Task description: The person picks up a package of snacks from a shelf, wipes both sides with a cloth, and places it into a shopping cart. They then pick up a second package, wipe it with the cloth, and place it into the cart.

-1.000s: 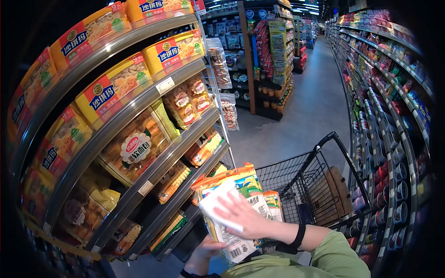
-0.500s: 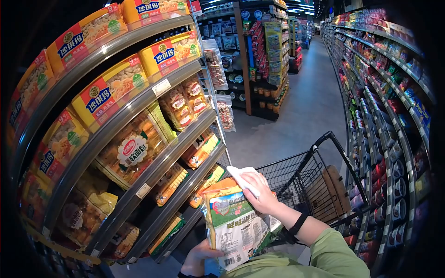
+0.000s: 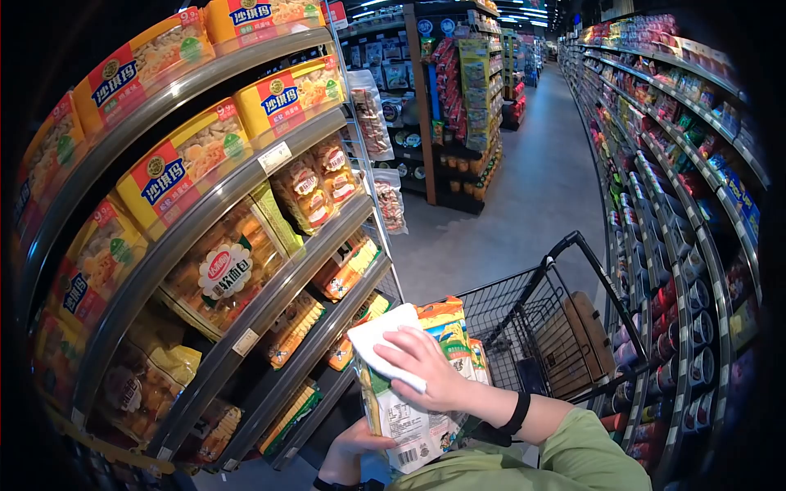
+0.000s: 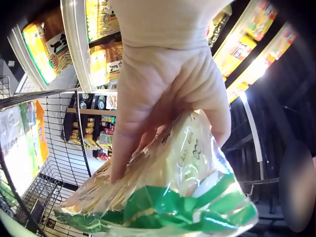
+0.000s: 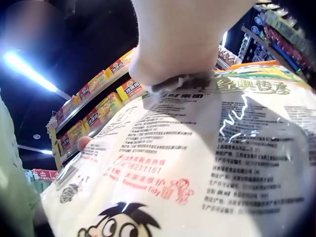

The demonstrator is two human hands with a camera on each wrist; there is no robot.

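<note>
In the head view my left hand (image 3: 354,446) grips the lower left edge of a large plastic snack bag (image 3: 409,430), its printed back facing up. My right hand (image 3: 434,376) lies over a folded white cloth (image 3: 378,334) on the upper part of the bag, fingers extended and pressing the cloth flat. The left wrist view has the left hand (image 4: 170,84) with thumb and fingers on either side of the bag (image 4: 182,212). Seen from the right wrist, the right hand (image 5: 182,44) is over the bag's printed panel (image 5: 163,148); its fingers are hidden.
A black wire shopping cart (image 3: 565,327) stands just beyond the bag, with another snack bag (image 3: 479,360) at its near side. On the left rises a shelf unit (image 3: 205,196) of packaged snacks. Long shelves (image 3: 679,204) line the right of the aisle floor (image 3: 540,164).
My right hand moved with the cloth up to the bag's top right edge, then back left and down onto its face. The left hand keeps its grip.
</note>
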